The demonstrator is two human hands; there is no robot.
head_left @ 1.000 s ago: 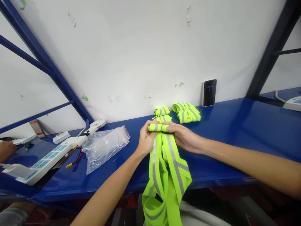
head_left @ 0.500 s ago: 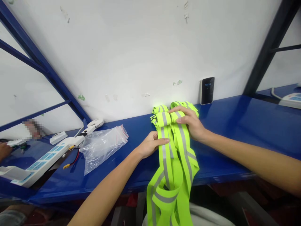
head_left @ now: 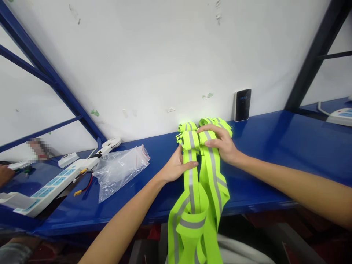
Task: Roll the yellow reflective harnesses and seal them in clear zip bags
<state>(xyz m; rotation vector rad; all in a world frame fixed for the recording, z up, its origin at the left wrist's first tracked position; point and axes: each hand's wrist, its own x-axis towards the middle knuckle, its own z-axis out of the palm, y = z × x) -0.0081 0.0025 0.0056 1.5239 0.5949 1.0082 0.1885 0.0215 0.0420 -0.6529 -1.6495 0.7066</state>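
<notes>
Neon yellow-green reflective straps (head_left: 191,179) with grey stripes run across the table and hang over its front edge in loose loops. My left hand (head_left: 176,165) grips the left strand, thumb across the front and fingers hidden behind it. My right hand (head_left: 222,145) is closed on a folded part of the right strand (head_left: 210,157), thumb and forefinger on top. Two more rolled bundles lie just behind, a small left roll (head_left: 187,127) and a larger right roll (head_left: 217,123), close to the wall.
A clear plastic bag (head_left: 121,172) lies left on the blue table (head_left: 264,161). Beyond it are a white power strip (head_left: 52,187), a small fan (head_left: 111,145) and a red-black cable with yellow connectors (head_left: 88,181). A black-faced device (head_left: 242,105) leans on the wall. Another person's hand (head_left: 4,174) shows far left.
The hanging part of the straps has shifted slightly left, and a gap has opened between the two strands. My left fingers have slid a little up behind the strap. My right hand barely moved.
</notes>
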